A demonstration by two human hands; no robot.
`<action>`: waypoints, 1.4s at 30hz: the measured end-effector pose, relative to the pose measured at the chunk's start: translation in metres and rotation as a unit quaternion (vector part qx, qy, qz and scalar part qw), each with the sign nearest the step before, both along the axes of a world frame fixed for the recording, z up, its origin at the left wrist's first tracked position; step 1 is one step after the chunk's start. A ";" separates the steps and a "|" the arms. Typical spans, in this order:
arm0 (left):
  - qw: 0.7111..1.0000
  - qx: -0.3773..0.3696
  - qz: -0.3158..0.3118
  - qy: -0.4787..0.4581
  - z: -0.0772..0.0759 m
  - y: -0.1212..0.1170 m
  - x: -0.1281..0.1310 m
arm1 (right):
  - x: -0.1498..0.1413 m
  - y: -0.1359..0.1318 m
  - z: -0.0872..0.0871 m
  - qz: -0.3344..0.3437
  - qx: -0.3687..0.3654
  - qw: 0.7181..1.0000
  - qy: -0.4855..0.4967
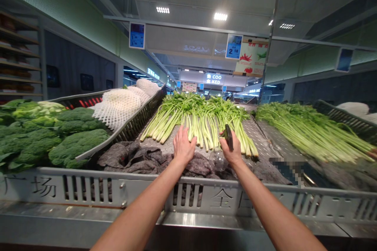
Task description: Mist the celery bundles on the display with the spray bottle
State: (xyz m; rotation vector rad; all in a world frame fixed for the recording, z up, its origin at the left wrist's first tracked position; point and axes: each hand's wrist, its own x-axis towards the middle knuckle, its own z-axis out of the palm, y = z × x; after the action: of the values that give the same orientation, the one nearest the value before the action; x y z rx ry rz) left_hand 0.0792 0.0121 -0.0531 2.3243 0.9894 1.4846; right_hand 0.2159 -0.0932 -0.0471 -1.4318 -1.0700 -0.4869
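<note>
Bunches of long-stemmed green celery (pixel 200 119) lie fanned out on a perforated metal display shelf (pixel 260 131). My left hand (pixel 183 146) reaches over the stem ends with its fingers stretched out, touching or just above the stalks. My right hand (pixel 230 148) is closed round a small dark tool (pixel 229 136) held upright next to the celery stems. A thin clear plastic bag (pixel 218 160) lies crumpled just under that hand.
Broccoli heads (pixel 67 135) fill the left bin, with foam-netted produce (pixel 118 106) behind a slanted metal divider (pixel 135 123). More celery (pixel 306 129) lies to the right. Dark damp cloths (pixel 132 157) line the front. A slotted metal rail (pixel 188 194) fronts the counter.
</note>
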 end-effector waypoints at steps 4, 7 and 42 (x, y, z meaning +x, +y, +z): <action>1.000 0.001 0.001 0.002 0.000 0.000 0.000 | 0.000 0.000 0.001 -0.001 -0.005 1.000 0.011; 1.000 0.003 0.001 0.001 -0.001 0.001 0.001 | -0.001 0.000 0.002 0.002 0.006 1.000 0.019; 0.999 -0.006 -0.043 -0.009 -0.002 0.006 0.002 | 0.012 -0.006 0.005 -0.054 0.036 0.998 0.025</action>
State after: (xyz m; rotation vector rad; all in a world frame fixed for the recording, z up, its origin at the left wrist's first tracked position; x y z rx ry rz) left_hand 0.0814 0.0176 -0.0549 2.3107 0.8788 1.4603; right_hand 0.2276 -0.0996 -0.0423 -1.4367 -0.9299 -0.5598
